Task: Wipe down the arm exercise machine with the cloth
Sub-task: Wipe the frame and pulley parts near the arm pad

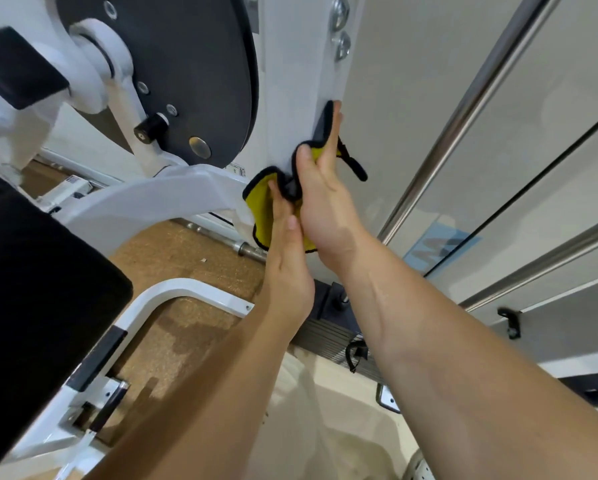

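A yellow cloth (260,192) with a black edge lies against the white upright post (290,98) of the arm exercise machine. My right hand (322,188) presses the cloth flat to the post with straight fingers pointing up. My left hand (287,244) sits just below and left of it, its fingers pinching the lower fold of the cloth. Part of the cloth is hidden behind both hands.
A dark grey round cam plate (186,71) with a black knob (150,128) hangs left of the post. A black pad (31,271) fills the lower left above a white frame tube (186,289). Chrome guide rods (464,109) run along the grey shroud on the right. The floor is brown.
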